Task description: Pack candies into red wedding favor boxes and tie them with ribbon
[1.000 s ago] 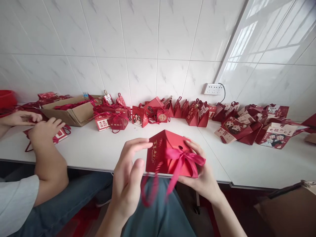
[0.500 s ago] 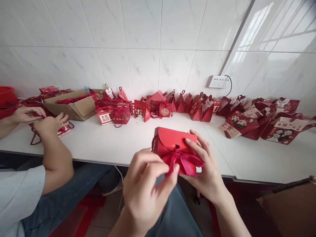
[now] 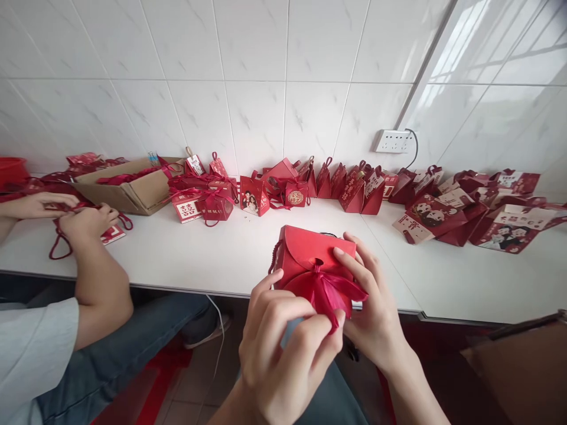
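A red gift box (image 3: 310,260) with rounded flap and ribbon bow (image 3: 330,292), above the worktop (image 3: 212,254) edge; right hand (image 3: 376,307) grips the box, left hand (image 3: 283,348) pinches the bow.

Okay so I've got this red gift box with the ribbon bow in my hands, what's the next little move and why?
Probably a gentle pull with the left hand to snug the ribbon bow. Its fingertips already pinch a ribbon end below the bow, while the right hand steadies the red gift box with its flap closed above the table edge.
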`<state>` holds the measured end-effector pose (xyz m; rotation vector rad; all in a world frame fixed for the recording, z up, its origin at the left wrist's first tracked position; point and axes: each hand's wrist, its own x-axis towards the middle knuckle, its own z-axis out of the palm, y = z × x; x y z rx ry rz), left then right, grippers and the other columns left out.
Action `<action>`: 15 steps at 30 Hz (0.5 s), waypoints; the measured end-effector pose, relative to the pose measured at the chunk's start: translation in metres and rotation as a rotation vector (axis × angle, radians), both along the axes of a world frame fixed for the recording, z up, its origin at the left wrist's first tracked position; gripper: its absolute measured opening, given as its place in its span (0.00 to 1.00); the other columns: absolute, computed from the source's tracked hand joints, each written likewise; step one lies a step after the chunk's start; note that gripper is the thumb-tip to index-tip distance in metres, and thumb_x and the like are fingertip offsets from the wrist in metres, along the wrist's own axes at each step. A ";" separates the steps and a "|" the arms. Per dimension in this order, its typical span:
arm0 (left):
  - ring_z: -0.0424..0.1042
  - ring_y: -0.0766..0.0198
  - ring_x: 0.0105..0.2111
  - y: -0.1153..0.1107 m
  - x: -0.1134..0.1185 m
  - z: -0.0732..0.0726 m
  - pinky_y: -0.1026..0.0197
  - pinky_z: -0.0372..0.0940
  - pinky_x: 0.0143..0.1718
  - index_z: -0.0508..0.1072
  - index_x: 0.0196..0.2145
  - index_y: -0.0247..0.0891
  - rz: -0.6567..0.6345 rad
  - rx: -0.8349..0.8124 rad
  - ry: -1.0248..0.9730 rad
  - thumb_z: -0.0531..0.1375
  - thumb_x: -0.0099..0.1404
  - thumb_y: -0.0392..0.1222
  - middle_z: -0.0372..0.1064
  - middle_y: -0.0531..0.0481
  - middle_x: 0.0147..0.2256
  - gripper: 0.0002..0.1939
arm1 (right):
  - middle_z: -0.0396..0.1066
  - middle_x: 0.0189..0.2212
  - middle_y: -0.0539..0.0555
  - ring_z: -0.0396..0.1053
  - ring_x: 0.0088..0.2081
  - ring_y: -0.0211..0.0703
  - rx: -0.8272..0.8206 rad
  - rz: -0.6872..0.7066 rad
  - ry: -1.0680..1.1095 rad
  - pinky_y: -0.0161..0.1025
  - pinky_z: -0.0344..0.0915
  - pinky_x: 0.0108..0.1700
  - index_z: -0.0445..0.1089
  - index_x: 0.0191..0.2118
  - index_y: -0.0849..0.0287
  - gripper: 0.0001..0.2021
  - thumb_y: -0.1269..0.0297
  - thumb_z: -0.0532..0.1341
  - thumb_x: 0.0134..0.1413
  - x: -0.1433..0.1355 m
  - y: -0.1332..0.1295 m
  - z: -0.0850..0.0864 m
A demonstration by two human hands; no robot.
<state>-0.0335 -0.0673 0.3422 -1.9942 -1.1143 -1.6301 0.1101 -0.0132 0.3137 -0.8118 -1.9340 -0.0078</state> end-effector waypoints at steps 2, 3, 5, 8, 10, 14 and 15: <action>0.67 0.71 0.29 0.001 0.001 -0.001 0.51 0.70 0.46 0.69 0.28 0.34 -0.017 0.004 -0.001 0.65 0.53 0.27 0.65 0.53 0.27 0.08 | 0.48 0.62 0.61 0.51 0.62 0.48 0.000 -0.015 0.001 0.45 0.65 0.55 0.52 0.62 0.54 0.28 0.67 0.59 0.57 0.002 -0.001 0.000; 0.67 0.70 0.29 0.002 0.002 -0.001 0.51 0.70 0.46 0.69 0.28 0.34 -0.024 0.006 -0.001 0.65 0.53 0.26 0.65 0.53 0.27 0.08 | 0.48 0.62 0.61 0.51 0.62 0.48 -0.001 -0.024 0.001 0.45 0.65 0.55 0.52 0.62 0.54 0.28 0.67 0.59 0.57 0.003 -0.001 0.000; 0.67 0.71 0.29 0.003 0.003 -0.001 0.52 0.70 0.46 0.69 0.28 0.34 -0.030 0.006 -0.005 0.65 0.53 0.26 0.65 0.53 0.28 0.08 | 0.49 0.62 0.60 0.52 0.62 0.48 0.002 -0.041 0.002 0.45 0.66 0.55 0.52 0.62 0.54 0.28 0.66 0.59 0.57 0.005 -0.001 0.000; 0.67 0.71 0.28 0.004 0.006 -0.001 0.52 0.70 0.46 0.69 0.28 0.35 -0.037 -0.002 -0.018 0.64 0.54 0.27 0.65 0.54 0.27 0.08 | 0.50 0.62 0.60 0.52 0.62 0.49 0.014 -0.059 0.001 0.45 0.66 0.55 0.52 0.62 0.53 0.28 0.66 0.59 0.57 0.007 -0.001 0.000; 0.66 0.71 0.28 0.006 0.007 -0.001 0.53 0.71 0.45 0.69 0.28 0.35 -0.046 -0.006 -0.033 0.64 0.54 0.27 0.64 0.54 0.27 0.08 | 0.49 0.62 0.60 0.51 0.63 0.50 0.014 -0.071 -0.003 0.47 0.66 0.55 0.52 0.62 0.53 0.28 0.66 0.59 0.57 0.010 -0.001 0.000; 0.69 0.65 0.37 0.011 0.010 -0.004 0.55 0.72 0.43 0.68 0.28 0.36 -0.044 0.008 -0.065 0.64 0.54 0.27 0.64 0.52 0.30 0.08 | 0.48 0.62 0.62 0.49 0.64 0.53 -0.005 -0.065 0.003 0.50 0.66 0.55 0.47 0.64 0.52 0.33 0.66 0.61 0.56 0.016 -0.001 0.000; 0.69 0.61 0.41 0.013 0.011 -0.005 0.55 0.72 0.43 0.68 0.28 0.36 -0.041 0.005 -0.080 0.63 0.54 0.27 0.64 0.50 0.32 0.08 | 0.48 0.63 0.62 0.48 0.64 0.53 -0.008 -0.060 0.013 0.51 0.65 0.55 0.45 0.65 0.51 0.35 0.66 0.61 0.55 0.017 -0.001 0.000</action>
